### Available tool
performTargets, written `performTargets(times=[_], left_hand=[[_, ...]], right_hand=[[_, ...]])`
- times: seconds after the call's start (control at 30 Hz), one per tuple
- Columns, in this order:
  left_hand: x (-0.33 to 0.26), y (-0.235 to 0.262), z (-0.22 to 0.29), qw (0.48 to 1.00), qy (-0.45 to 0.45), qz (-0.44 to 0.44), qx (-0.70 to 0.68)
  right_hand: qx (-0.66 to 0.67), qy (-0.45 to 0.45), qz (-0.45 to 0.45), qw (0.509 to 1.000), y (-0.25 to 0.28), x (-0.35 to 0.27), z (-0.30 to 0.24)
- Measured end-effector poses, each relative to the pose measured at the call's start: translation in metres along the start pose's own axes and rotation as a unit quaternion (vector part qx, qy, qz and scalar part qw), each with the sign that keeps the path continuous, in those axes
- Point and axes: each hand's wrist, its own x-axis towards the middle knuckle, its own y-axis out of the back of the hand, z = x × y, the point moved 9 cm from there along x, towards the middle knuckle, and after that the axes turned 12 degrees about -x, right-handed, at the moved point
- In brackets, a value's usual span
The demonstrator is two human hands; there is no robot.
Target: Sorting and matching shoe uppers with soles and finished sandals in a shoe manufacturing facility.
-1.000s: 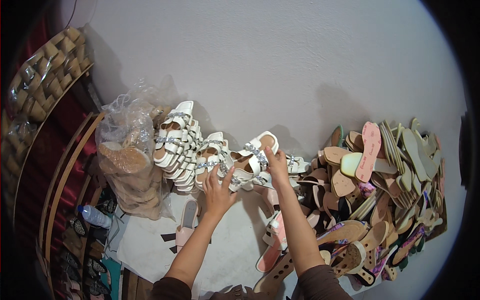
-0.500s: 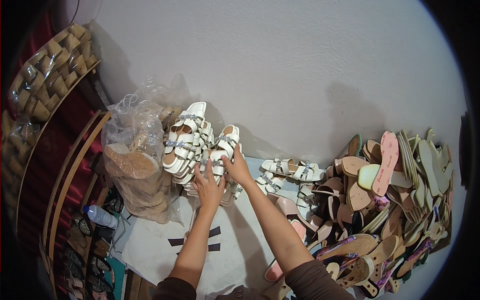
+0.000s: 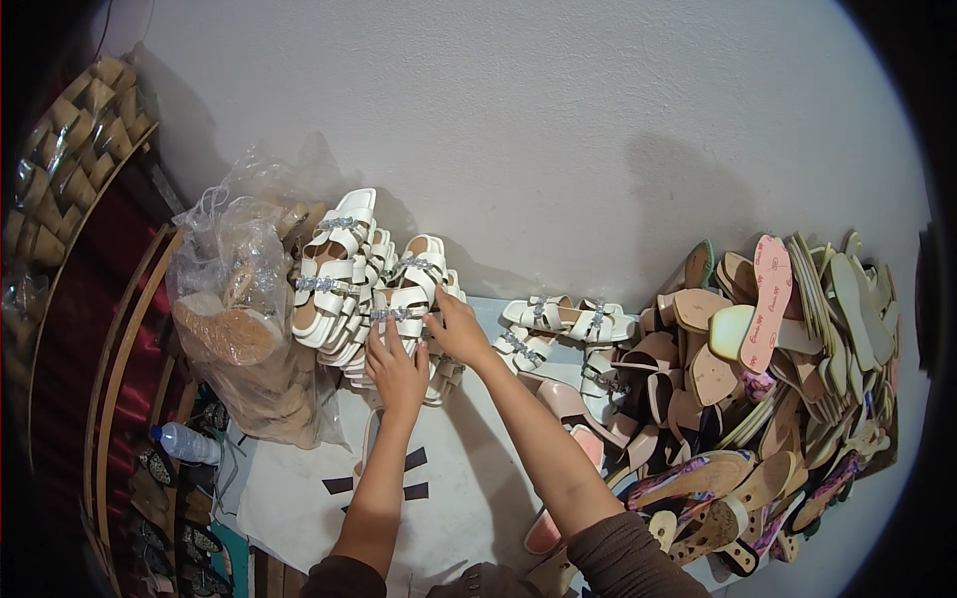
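Note:
White sandals with sparkling silver-stone straps stand in two stacks side by side. The left stack [image 3: 334,271] is the taller one and leans a little. My hands are at the right stack, whose top white sandal [image 3: 411,292] shows a brown insole. My left hand [image 3: 399,377] rests against its near end, fingers spread. From the right, my right hand [image 3: 461,329] has its thumb at the near end and its fingers along the side edge of that sandal. The fingertips are partly hidden behind the straps.
A clear plastic bag [image 3: 234,329] of tan soles stands left of the stacks. More white sandals [image 3: 568,321] lie to the right, before a large heap of soles and slippers [image 3: 738,399]. At far left are a wooden rack [image 3: 125,339] and a water bottle [image 3: 189,444].
The whole view has shifted, so the scene sits farther left in the picture. Both hands stay at the right stack, with small shifts of the fingers on the top sandal.

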Motion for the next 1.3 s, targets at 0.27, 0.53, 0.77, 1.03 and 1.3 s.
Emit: performTargets(times=[0.27, 0.53, 0.77, 1.03, 1.3], left_hand=[[-0.017, 0.0, 0.079, 0.983, -0.179, 0.016, -0.044], [-0.046, -0.123, 0.097, 0.939, -0.227, -0.245, -0.085], [-0.055, -0.177, 0.06, 0.941, -0.123, -0.31, -0.049], [-0.048, -0.132, 0.076, 0.945, -0.053, -0.297, -0.124], [-0.043, -0.042, 0.097, 0.974, -0.1, -0.173, -0.105]], right_hand=[[-0.138, -0.108, 0.032, 0.984, 0.033, -0.052, 0.089], [-0.233, -0.258, 0.058, 0.936, 0.081, -0.073, 0.147], [-0.215, -0.129, 0.065, 0.966, 0.092, -0.061, 0.16], [-0.048, -0.109, 0.049, 0.992, 0.099, -0.071, 0.157], [0.217, -0.169, -0.036, 0.961, 0.147, -0.073, 0.102]])
